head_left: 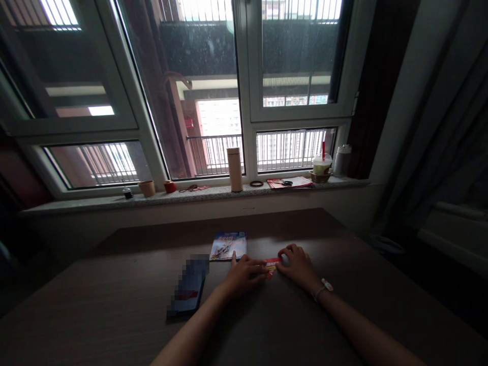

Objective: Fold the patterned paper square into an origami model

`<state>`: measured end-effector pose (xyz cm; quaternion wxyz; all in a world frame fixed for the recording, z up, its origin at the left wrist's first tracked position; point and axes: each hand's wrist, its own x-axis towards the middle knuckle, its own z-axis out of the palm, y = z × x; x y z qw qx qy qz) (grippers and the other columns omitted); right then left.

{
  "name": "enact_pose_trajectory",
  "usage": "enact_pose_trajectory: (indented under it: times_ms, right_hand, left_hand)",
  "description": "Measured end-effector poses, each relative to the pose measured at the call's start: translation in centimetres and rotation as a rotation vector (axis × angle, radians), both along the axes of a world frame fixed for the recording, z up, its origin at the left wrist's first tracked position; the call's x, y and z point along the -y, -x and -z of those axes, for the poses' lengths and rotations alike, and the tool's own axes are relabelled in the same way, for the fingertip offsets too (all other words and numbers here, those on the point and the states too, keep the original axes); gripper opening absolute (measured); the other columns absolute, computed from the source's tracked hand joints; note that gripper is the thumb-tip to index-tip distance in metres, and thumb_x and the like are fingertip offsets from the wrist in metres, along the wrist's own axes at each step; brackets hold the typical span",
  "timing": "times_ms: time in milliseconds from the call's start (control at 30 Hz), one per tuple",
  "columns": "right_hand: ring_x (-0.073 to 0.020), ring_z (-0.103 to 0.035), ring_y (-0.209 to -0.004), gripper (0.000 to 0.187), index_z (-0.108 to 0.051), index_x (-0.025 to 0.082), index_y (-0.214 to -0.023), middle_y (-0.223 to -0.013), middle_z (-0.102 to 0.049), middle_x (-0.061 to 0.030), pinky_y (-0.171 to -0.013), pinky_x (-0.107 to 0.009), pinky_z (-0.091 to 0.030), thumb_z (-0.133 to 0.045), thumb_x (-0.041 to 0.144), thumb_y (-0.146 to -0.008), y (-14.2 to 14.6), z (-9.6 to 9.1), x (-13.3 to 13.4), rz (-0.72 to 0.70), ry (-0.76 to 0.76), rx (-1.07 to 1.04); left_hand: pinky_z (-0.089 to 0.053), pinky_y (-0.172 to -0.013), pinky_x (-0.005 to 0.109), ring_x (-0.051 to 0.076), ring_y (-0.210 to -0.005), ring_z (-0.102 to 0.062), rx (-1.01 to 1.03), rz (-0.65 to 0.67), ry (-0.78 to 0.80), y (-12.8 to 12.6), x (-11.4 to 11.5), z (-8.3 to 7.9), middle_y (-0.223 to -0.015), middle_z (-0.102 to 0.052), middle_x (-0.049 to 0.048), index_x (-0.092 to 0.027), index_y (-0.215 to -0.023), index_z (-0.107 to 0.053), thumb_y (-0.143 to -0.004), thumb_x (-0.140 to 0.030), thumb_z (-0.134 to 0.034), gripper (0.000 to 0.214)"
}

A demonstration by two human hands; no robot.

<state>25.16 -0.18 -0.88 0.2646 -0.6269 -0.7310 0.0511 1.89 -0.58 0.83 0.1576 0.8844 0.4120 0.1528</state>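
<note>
A small red paper piece (272,265) lies on the dark wooden table (114,284) between my two hands. My left hand (244,274) rests on the table with its fingertips pressed onto the paper's left edge. My right hand (297,264) lies curled over the paper's right edge, fingers bent down on it; a beaded bracelet (327,285) is on that wrist. Most of the paper is hidden by my fingers.
A colourful booklet (229,246) lies just beyond my left hand. A dark flat object (188,290) sits to the left. On the windowsill (76,203) stand a tall beige flask (235,169), small cups, red papers and a lidded drink cup (321,165).
</note>
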Motion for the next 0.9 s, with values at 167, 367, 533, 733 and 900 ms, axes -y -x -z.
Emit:
enact_pose_trajectory:
  times_ms: [167,367,533,733,900]
  right_hand:
    - [-0.0244,-0.048,-0.111,0.036,-0.066,0.026,-0.104,-0.115,-0.055,-0.0069,-0.100,-0.036,-0.034,-0.066,0.045,-0.074,0.3,0.2,0.4,-0.032,-0.005,0.002]
    - [-0.0306,-0.044,-0.121,0.052,-0.063,0.025,-0.113,-0.125,-0.052,-0.0116,-0.110,-0.047,-0.024,-0.066,0.054,-0.070,0.8,0.3,0.8,-0.038,0.039,0.037]
    - [-0.0349,-0.039,-0.128,0.060,-0.059,0.024,-0.119,-0.131,-0.051,-0.0145,-0.112,-0.054,-0.017,-0.065,0.056,-0.069,1.2,0.2,1.1,-0.043,0.073,0.049]
    - [-0.0360,-0.035,-0.131,0.066,-0.057,0.025,-0.122,-0.137,-0.047,-0.0141,-0.113,-0.056,-0.014,-0.066,0.061,-0.067,1.1,0.3,1.2,-0.058,0.086,0.068]
    - [-0.0360,-0.032,-0.134,0.068,-0.056,0.025,-0.123,-0.139,-0.044,-0.0148,-0.114,-0.057,-0.012,-0.064,0.064,-0.068,1.1,0.5,1.3,-0.065,0.092,0.068]
  left_hand:
    - [0.002,-0.116,0.059,0.023,-0.121,-0.049,0.001,-0.007,-0.004,0.0,0.0,0.1,-0.135,-0.059,-0.0075,-0.043,-0.115,-0.066,-0.094,-0.047,-0.051,0.026]
    - [0.000,-0.116,0.059,0.024,-0.121,-0.049,0.003,-0.005,-0.002,-0.1,-0.1,0.1,-0.134,-0.060,-0.0073,-0.043,-0.115,-0.066,-0.093,-0.047,-0.052,0.027]
    - [0.004,-0.116,0.059,0.024,-0.121,-0.048,0.008,-0.001,-0.002,0.0,-0.2,0.2,-0.135,-0.060,-0.0059,-0.041,-0.116,-0.066,-0.094,-0.049,-0.050,0.028]
    - [0.004,-0.114,0.061,0.025,-0.120,-0.049,0.006,-0.004,-0.002,-0.1,-0.2,0.3,-0.134,-0.060,-0.0049,-0.041,-0.117,-0.065,-0.094,-0.048,-0.050,0.029]
    - [0.003,-0.115,0.060,0.023,-0.119,-0.050,0.005,-0.009,-0.025,-0.1,-0.2,0.4,-0.134,-0.060,-0.0060,-0.043,-0.117,-0.065,-0.094,-0.042,-0.052,0.026]
